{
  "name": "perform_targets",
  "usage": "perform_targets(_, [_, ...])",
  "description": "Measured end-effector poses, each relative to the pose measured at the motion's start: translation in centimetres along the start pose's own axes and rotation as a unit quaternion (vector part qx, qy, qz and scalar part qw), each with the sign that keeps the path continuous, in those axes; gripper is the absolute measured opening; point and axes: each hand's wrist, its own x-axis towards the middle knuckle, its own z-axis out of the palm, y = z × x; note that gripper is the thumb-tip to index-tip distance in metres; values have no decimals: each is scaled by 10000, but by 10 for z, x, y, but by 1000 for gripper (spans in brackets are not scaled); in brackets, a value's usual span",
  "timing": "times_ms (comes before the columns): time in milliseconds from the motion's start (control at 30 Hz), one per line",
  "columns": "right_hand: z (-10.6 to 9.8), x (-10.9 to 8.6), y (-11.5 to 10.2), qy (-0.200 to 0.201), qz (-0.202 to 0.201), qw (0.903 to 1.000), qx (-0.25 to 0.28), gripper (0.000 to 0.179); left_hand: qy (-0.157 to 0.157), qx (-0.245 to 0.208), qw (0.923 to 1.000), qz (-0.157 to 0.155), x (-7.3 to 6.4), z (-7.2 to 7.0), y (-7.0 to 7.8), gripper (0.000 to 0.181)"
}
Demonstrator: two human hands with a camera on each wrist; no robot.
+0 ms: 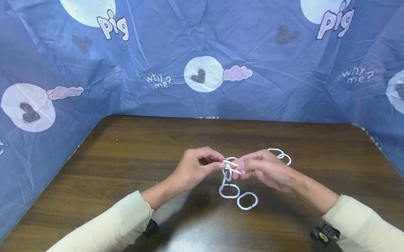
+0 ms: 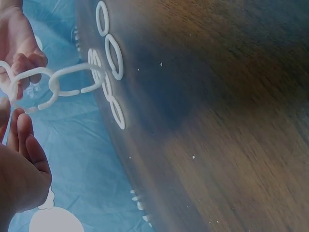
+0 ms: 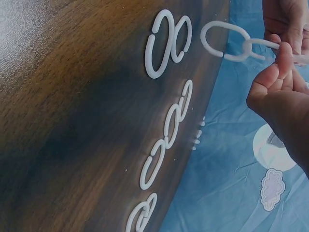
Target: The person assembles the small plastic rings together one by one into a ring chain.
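Observation:
White oval plastic chain links, each with a small gap in its side, are between my two hands over the table. My left hand (image 1: 196, 167) pinches a chain link (image 1: 228, 163) between thumb and fingertips. From the right, my right hand (image 1: 269, 171) grips another link (image 1: 237, 171) that crosses it, fingertips close to the left ones. Joined links hang below the hands; a hanging link (image 2: 72, 79) shows in the left wrist view and a hanging link (image 3: 224, 41) in the right wrist view. Fingers partly hide where the held links meet.
A loose-looking link (image 1: 247, 201) lies on the brown wooden table (image 1: 143, 145), nearer me than the hands. More joined links (image 1: 281, 156) lie behind my right hand. In the right wrist view, several links (image 3: 153, 164) lie along the table. A blue patterned cloth (image 1: 260, 103) surrounds the table.

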Motion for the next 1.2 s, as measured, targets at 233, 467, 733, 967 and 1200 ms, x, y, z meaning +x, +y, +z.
perform_targets(233, [-4,-2,2,64,90,9999,132,30,-12,110,9998,-173,-2,-2,3,8])
perform_targets(467, [-8,-5,4,487,89,9987,-123,32,1,225,9990,-382,-2,-3,5,5])
perform_targets(733, [-27,-13,6,1599,24,9810,-1101,32,79,346,9987,-359,-2,-4,6,5])
perform_targets(967, [-53,-27,5,2285,149,9406,-2507,30,151,399,9986,-305,-2,-5,6,6])
perform_targets(1200, [-69,-35,5,2635,77,9058,-3318,28,191,412,9987,-247,-2,-6,6,6])
